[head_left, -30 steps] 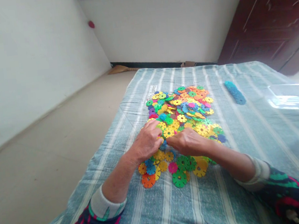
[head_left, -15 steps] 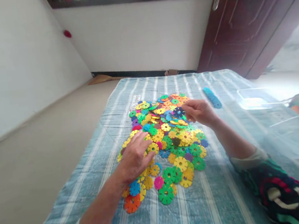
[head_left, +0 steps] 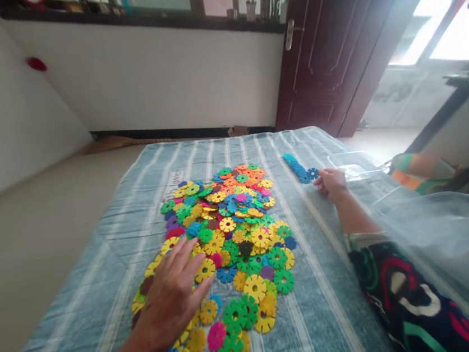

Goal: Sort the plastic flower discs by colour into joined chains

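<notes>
A pile of flat, flower-shaped plastic discs (head_left: 231, 221) in yellow, green, orange, blue and pink lies spread on a blue striped cloth (head_left: 316, 302). My left hand (head_left: 171, 293) rests flat on the near left part of the pile, fingers stretched out. My right hand (head_left: 331, 183) is far out to the right, its fingers pinched on a dark blue disc (head_left: 313, 174) at the near end of a row of blue discs (head_left: 295, 166) lying apart from the pile.
Clear plastic containers (head_left: 443, 220) stand on the cloth at the right, beside my right sleeve (head_left: 405, 298). A dark wooden door (head_left: 330, 52) is behind. White walls and a bare floor (head_left: 21, 234) lie to the left.
My right hand has carried a dark blue disc from above the pile over to the row of blue discs at the right. My left hand has flattened on the pile. The view has tilted up.
</notes>
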Motion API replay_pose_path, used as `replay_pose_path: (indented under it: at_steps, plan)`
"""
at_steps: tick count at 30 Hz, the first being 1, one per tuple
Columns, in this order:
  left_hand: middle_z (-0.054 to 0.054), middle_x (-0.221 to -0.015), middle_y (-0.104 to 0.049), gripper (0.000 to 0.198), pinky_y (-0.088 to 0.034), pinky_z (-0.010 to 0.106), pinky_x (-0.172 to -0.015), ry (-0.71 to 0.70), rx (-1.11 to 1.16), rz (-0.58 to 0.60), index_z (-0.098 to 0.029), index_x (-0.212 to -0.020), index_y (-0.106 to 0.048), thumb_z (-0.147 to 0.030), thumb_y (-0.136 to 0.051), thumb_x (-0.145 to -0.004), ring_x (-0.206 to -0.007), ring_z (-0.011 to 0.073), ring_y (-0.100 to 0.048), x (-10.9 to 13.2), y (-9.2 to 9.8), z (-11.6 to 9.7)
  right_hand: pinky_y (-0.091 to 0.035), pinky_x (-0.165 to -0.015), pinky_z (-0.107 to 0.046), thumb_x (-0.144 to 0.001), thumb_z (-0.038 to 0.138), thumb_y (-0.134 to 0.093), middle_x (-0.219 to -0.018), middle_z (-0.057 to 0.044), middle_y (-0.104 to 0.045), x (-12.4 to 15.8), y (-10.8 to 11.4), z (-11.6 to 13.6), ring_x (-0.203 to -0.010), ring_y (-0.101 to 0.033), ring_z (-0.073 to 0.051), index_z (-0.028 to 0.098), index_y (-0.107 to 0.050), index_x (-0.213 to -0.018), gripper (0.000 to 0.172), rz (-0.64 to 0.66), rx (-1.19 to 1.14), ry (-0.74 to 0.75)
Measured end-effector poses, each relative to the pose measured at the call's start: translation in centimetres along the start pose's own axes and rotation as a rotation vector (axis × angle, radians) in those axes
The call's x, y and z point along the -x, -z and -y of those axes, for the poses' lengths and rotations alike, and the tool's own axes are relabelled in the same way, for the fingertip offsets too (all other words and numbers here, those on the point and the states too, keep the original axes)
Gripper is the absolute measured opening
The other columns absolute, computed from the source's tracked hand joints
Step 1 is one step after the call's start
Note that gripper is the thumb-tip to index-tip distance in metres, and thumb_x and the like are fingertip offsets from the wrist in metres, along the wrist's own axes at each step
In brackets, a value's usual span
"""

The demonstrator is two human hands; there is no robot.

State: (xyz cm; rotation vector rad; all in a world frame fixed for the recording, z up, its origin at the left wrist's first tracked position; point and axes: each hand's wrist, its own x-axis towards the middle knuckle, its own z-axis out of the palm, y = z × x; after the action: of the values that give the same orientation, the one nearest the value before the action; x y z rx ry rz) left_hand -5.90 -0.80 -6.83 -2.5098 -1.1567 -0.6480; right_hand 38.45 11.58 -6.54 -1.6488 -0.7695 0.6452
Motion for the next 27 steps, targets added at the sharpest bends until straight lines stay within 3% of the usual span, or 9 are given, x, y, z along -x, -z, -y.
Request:
replay_pose_path:
  at_steps: [15, 27]
  plan:
    - [0.014, -0.123, -0.062, 0.017, -0.049, 0.050, -0.101, 0.012, 0.120, -0.069, -0.019, -0.099, -0.062, -0.028, -0.055, -0.086, -0.123, 0.0324, -0.053, -0.16, 0.04, -0.05, -0.028, -0.032, -0.016, -0.079, 0.018, -0.052, -0.037, 0.003, -0.052, -0.16, -0.81, -0.27, -0.028, -0.039, -0.005, 0.013, -0.060, -0.060, 0.021, 0.077, 0.324, 0.063]
    - [0.014, -0.118, -0.065, 0.009, -0.050, 0.051, -0.099, 0.049, 0.158, -0.083, -0.020, -0.085, -0.058, -0.028, -0.054, -0.087, -0.120, 0.0318, -0.055, -0.34, 0.35, -0.17, -0.032, -0.035, -0.017, -0.073, 0.015, -0.053, -0.039, 0.003, -0.054, 0.44, -0.81, 0.21, -0.030, -0.043, -0.007, 0.011, -0.068, -0.074, 0.016, 0.051, 0.369, 0.087]
